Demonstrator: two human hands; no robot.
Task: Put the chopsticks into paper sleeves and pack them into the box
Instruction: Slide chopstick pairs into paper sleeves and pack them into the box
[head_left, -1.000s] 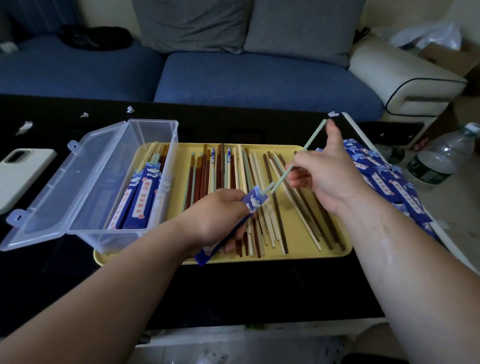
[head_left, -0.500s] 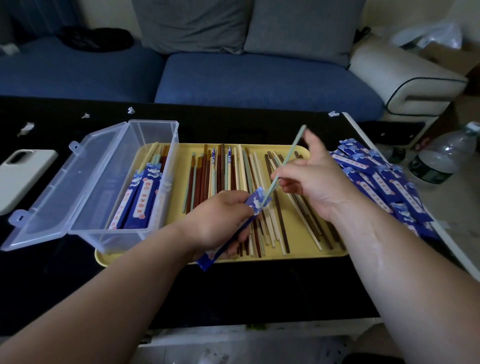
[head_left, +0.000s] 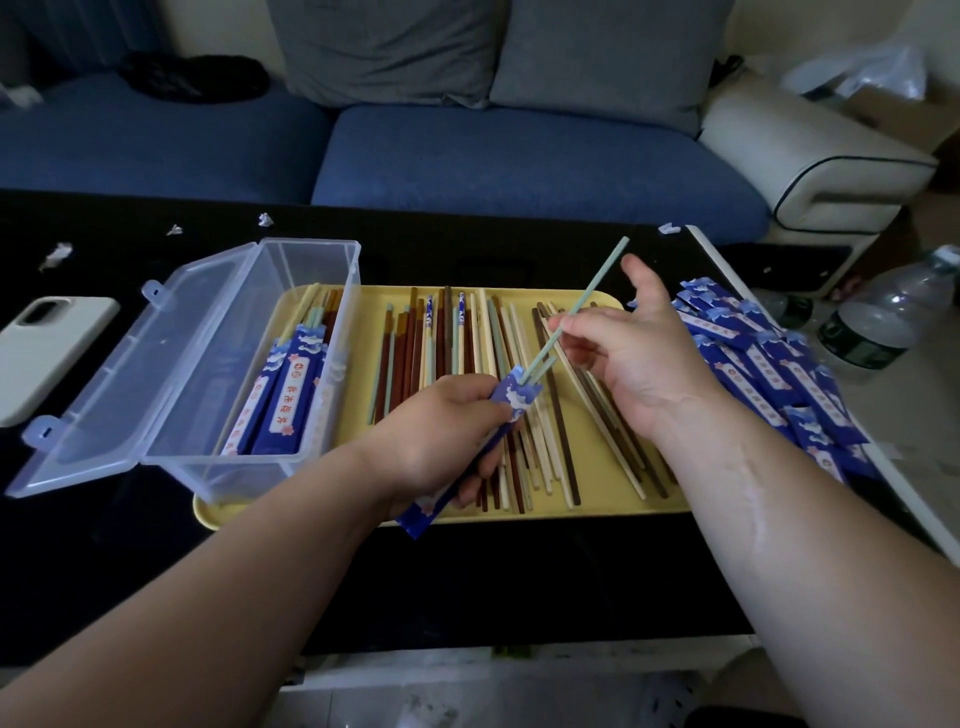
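Over the tray's near edge, my left hand grips the blue sleeve, mouth tilted up. Above the tray's middle, my right hand pinches a green chopstick whose tip sits in that mouth. I'd push gently along the sleeve's line so the paper doesn't buckle. The box stands open on the tray's left end.

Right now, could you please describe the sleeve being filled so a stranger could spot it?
Start at the yellow tray. Over its near edge, the left hand grips a blue paper sleeve. It alone is held, with a pale green chopstick in its top.
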